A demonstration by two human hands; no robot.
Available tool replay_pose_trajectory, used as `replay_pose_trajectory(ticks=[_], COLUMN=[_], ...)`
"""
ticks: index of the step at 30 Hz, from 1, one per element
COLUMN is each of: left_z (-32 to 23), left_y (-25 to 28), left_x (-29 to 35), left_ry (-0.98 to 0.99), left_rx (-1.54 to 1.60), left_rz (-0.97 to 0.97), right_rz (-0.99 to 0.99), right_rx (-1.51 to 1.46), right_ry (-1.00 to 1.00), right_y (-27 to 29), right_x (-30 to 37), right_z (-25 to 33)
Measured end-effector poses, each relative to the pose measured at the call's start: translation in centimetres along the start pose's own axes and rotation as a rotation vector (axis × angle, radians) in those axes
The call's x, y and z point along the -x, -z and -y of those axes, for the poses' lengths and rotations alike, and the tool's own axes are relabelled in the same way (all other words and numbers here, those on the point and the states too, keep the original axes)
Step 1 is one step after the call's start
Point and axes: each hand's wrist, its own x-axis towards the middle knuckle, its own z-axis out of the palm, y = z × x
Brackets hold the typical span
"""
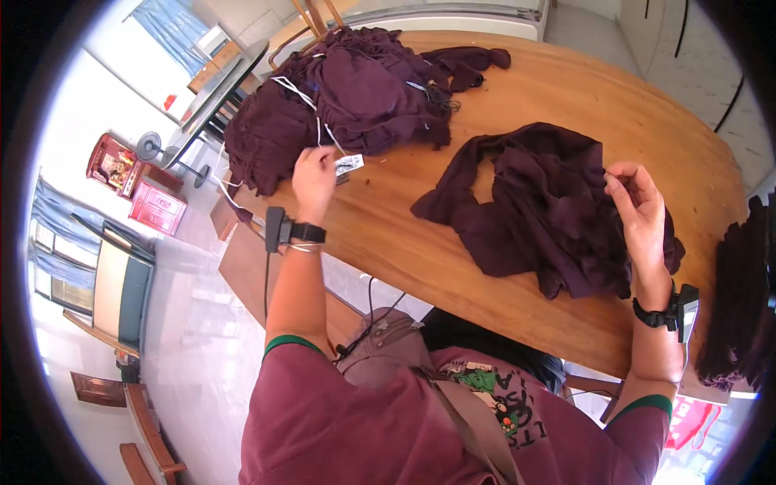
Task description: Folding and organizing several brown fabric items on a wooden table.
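Note:
My right hand (637,208) pinches the edge of a dark purple garment (541,194), which lies crumpled on the wooden table (582,85) with a loop of its cloth spread to the left. My left hand (315,179) is raised at the table's near left edge, its fingers closed; what they hold, if anything, is hidden. Right beside those fingertips is a small white printed tag (349,164). Behind it sits a large bundle of the same dark purple cloth (364,89), with white cord (295,90) running across it.
More dark cloth (737,299) is stacked at the far right, beside my right forearm. A wooden chair (315,20) stands behind the bundle. Left of the table are a fan (150,147), a red cabinet (158,206) and a dark table (214,97).

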Motion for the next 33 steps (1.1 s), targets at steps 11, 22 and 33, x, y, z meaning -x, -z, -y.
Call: replay_pose_trajectory(ticks=[11, 22, 33], left_z=[8.2, 7.0, -25.9], left_y=[0.0, 3.7, 1.5], left_x=[1.2, -0.3, 0.9], left_ry=[0.057, 0.346, 0.055], left_rx=[0.004, -0.163, 1.366], left_rz=[0.517, 0.093, 0.599], right_rz=[0.108, 0.089, 0.155], right_rx=[-0.024, -0.088, 0.012], right_ry=[-0.047, -0.083, 0.092], right_y=[0.1, 0.1, -0.7], right_x=[0.7, 0.7, 1.2], right_z=[-1.1, -0.6, 1.0])
